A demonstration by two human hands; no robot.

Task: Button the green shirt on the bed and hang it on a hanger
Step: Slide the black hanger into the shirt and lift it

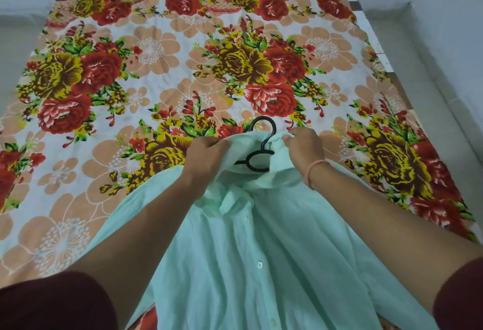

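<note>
The pale green shirt (261, 251) lies front up on the bed, its white buttons running down the closed placket. A black hanger (261, 144) sits inside the neck opening, its hook poking out past the collar onto the bedsheet. My left hand (206, 154) grips the left side of the collar. My right hand (303, 147) pinches the right side of the collar, a pink band on its wrist. The hanger's shoulders are hidden under the fabric.
A floral bedsheet (156, 68) in red, yellow and peach covers the bed. Grey floor (444, 42) runs along the right edge of the bed and also lies to the left.
</note>
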